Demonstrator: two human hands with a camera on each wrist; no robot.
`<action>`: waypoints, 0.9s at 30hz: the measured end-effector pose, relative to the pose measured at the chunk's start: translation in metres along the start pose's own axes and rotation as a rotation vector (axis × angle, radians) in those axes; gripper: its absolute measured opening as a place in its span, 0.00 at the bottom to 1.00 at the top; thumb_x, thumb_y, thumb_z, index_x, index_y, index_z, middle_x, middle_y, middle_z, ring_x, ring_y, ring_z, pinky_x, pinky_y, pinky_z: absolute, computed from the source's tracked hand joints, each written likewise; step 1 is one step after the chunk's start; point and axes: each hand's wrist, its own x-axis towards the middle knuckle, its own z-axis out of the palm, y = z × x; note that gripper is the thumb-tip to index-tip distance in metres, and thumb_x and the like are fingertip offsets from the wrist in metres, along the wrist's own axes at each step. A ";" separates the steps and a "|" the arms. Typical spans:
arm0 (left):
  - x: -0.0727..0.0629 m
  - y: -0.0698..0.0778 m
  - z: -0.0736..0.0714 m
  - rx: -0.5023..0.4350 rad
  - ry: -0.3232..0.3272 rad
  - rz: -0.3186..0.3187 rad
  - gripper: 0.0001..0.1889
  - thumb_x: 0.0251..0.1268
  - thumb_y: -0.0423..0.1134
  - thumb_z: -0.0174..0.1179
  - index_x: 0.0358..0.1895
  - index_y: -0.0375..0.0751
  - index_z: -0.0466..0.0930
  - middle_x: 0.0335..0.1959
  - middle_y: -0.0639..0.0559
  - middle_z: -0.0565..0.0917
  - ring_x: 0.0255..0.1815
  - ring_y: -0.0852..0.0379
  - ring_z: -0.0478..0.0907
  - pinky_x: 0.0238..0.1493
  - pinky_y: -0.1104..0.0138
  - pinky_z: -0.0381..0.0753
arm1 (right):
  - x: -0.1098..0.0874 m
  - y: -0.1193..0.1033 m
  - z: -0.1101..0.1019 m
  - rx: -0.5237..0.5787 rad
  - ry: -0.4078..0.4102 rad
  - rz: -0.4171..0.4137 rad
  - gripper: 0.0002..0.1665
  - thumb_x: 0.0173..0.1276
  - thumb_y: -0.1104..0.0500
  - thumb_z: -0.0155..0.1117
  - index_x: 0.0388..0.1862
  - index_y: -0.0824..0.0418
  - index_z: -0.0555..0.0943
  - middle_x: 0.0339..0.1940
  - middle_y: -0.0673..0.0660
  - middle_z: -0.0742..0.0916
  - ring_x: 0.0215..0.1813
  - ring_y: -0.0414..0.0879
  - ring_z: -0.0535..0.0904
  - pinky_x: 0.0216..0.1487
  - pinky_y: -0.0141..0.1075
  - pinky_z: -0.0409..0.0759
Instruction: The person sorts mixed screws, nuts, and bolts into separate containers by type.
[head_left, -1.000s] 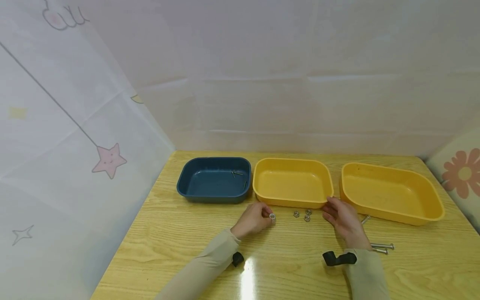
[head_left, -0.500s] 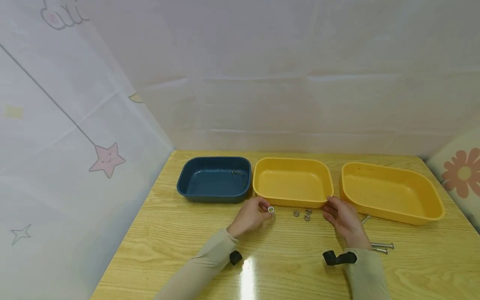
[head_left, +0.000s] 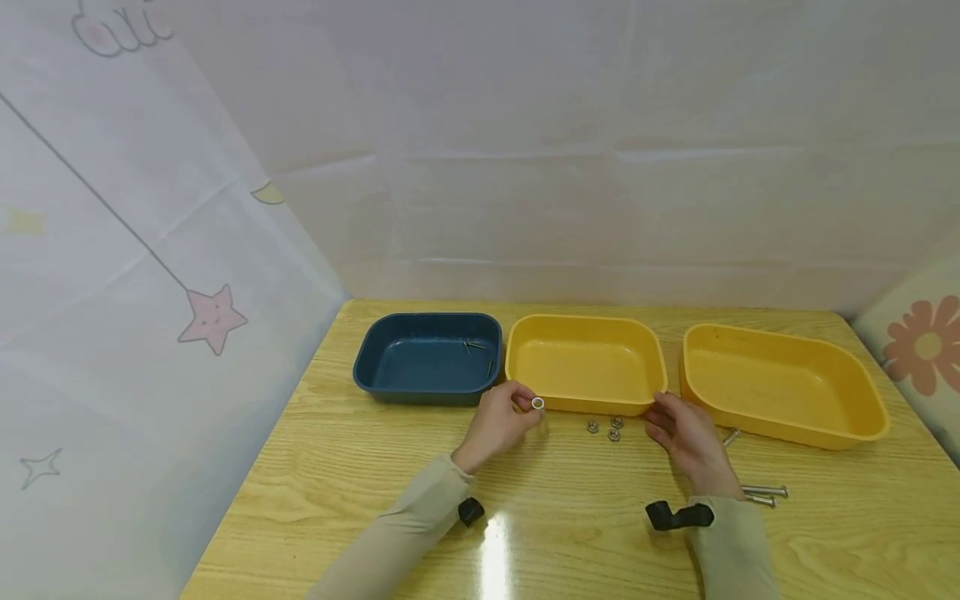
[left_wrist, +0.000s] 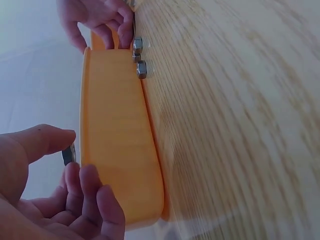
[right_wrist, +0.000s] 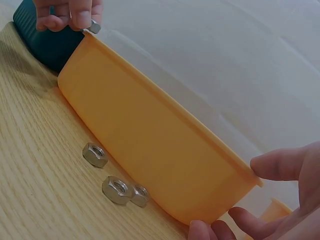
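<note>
My left hand pinches a metal hex nut between thumb and fingers, level with the rim at the front left corner of the middle yellow bin. In the left wrist view the nut shows edge-on beside that rim. At the bin's front right corner, my right hand holds on, thumb against the rim and fingers lower by the side wall. Three more hex nuts lie on the table along the bin's front wall, between the hands.
A blue bin with several small screws inside stands to the left. Another yellow bin sits at an angle on the right. Long bolts lie on the wooden table beside my right wrist. A pale patterned cloth hangs behind.
My left hand has raised the nut from near the table up to the middle bin's rim, shifting slightly left and away from me. The right hand has stayed at its corner.
</note>
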 end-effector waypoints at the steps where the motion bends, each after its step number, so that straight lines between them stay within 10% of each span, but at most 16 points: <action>1: 0.000 0.000 0.000 -0.004 0.008 -0.001 0.10 0.56 0.40 0.67 0.40 0.43 0.81 0.30 0.54 0.82 0.28 0.63 0.75 0.31 0.71 0.75 | 0.000 0.000 0.000 0.000 0.001 0.001 0.06 0.73 0.53 0.56 0.38 0.50 0.79 0.33 0.44 0.83 0.41 0.37 0.80 0.48 0.31 0.80; 27: 0.015 0.004 0.011 -0.056 0.068 -0.090 0.11 0.61 0.44 0.60 0.44 0.46 0.78 0.17 0.56 0.80 0.12 0.60 0.70 0.16 0.68 0.65 | 0.002 0.001 -0.002 -0.003 0.002 -0.007 0.06 0.73 0.52 0.57 0.39 0.50 0.79 0.34 0.43 0.84 0.42 0.37 0.81 0.48 0.31 0.80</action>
